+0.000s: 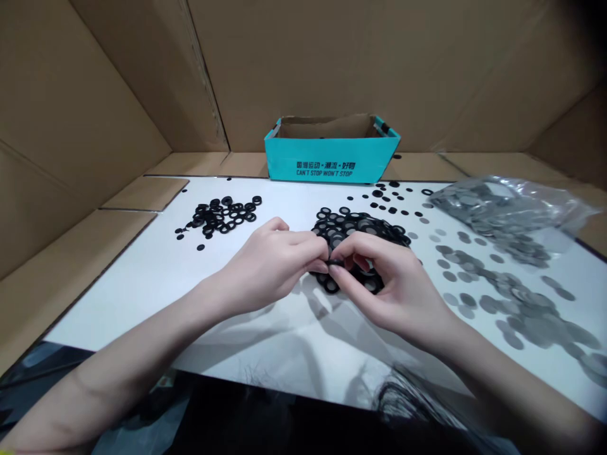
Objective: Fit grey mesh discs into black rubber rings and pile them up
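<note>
Between the fingertips of both hands is a small black ring [336,261], seen nearly edge-on. My right hand [386,275] pinches it between thumb and forefinger. My left hand [277,259] meets it from the left with its fingers closed; those fingertips partly hide one another. Just behind and beneath the hands lies a pile of black rings with grey centres [348,224]. To the left sits a smaller heap of black rings [220,215]. Many grey discs [516,291] are spread over the right side of the white table [156,278].
A turquoise open box [332,158] stands at the table's back edge. A clear plastic bag [502,202] of grey discs lies at the right, with small black discs [392,210] scattered behind the pile. Cardboard walls [355,63] enclose the back and sides.
</note>
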`<state>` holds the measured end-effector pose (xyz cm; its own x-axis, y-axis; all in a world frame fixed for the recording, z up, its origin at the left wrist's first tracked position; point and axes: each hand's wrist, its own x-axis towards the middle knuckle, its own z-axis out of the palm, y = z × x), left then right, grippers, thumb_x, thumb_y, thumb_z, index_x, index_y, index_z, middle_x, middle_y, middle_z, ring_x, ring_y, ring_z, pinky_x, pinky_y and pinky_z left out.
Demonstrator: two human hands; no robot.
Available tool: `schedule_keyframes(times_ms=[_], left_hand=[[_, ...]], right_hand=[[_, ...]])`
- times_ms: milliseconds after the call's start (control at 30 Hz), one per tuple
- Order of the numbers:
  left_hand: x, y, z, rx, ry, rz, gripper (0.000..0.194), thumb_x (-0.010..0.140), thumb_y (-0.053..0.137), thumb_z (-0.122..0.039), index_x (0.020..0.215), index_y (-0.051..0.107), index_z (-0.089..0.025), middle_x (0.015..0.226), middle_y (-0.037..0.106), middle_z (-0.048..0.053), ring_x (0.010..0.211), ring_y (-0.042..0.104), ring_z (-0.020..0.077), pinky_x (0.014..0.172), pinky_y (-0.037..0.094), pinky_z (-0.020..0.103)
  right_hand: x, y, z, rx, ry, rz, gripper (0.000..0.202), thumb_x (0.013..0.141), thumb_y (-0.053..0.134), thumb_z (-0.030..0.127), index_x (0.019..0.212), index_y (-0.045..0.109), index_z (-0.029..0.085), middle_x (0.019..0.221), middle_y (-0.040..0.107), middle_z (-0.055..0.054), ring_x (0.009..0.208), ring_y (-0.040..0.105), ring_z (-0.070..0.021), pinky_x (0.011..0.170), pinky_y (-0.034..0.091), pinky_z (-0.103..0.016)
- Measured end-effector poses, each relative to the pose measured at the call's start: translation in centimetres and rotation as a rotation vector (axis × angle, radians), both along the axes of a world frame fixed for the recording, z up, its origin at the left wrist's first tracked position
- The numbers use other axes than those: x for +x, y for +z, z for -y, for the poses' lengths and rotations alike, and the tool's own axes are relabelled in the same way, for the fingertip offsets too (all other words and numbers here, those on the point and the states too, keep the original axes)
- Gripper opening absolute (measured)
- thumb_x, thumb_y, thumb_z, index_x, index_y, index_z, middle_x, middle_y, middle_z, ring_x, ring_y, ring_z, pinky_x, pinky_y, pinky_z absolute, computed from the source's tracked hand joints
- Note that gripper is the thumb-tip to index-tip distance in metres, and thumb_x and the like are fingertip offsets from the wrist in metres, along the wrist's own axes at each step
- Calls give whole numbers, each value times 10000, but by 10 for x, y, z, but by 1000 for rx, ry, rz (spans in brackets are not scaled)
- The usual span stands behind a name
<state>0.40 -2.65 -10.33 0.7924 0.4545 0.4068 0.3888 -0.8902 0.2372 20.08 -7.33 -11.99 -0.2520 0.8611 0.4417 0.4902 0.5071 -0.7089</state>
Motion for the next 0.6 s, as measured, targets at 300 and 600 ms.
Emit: schedule_keyframes(times_ms=[300, 600], left_hand=[[4, 2, 4, -484, 2, 187, 153, 967, 554, -224, 843, 598, -144, 731, 612, -35, 657, 552, 79, 640, 411, 179], [4, -3, 2, -112, 61, 46, 223, 994, 429, -191, 831, 577, -157, 753, 660, -25, 657, 555, 105, 732, 362, 271]], right_hand=[[-3, -4, -2, -266, -45, -272, 138, 854, 594, 333, 845, 582, 196, 741, 576, -12, 646, 533, -138, 580, 444, -280], [-2, 3, 1, -106, -33, -70, 48, 810, 601, 181, 768, 584, 196, 696, 590, -10, 623, 508, -128, 569, 419, -274]])
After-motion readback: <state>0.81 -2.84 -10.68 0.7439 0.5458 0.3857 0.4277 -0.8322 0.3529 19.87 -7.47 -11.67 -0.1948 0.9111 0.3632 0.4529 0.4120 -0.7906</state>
